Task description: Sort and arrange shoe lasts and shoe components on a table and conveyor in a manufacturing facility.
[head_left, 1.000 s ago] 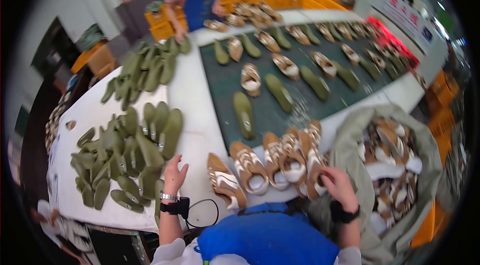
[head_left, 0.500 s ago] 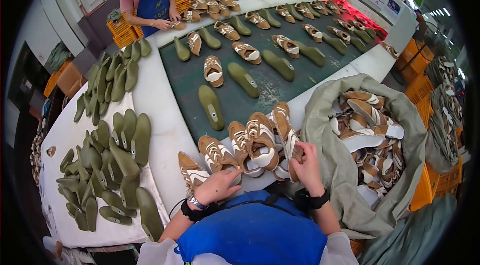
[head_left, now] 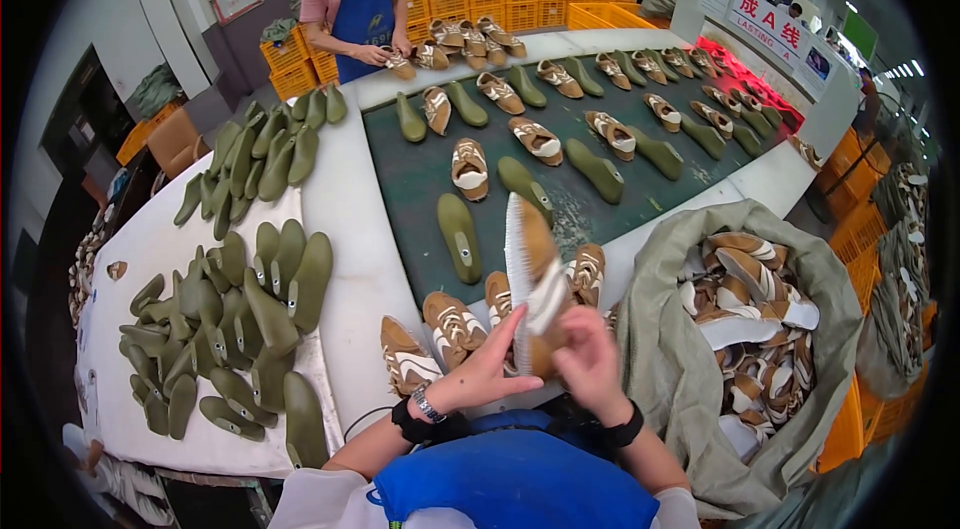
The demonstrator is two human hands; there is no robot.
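A brown shoe upper (head_left: 545, 284) with white stripes and a pale jagged lower edge is held up on its end, toe upward. My left hand (head_left: 482, 374) grips its lower end from the left, thumb below and fingers along the side. Curled fingers of my right hand (head_left: 592, 359), slightly blurred, press against its lower right side. Behind it stand matching uppers in a row: a brown one (head_left: 408, 351) at the left, a laced one (head_left: 453, 329) beside it, and another laced one (head_left: 586, 275) at the right. The held upper partly hides those in the middle.
On the dark green belt (head_left: 415, 219), uppers alternate with olive shoe lasts (head_left: 458, 237). More lasts (head_left: 265, 314) pile up on the white table (head_left: 110, 329) at left. A grey-green sack (head_left: 660, 329) full of uppers stands at right. Across the belt, a person (head_left: 355, 9) handles an upper.
One upper has been lifted from the row and turned up on end between my hands. Both hands have come together around it. The view has shifted, so the scene sits lower and further right.
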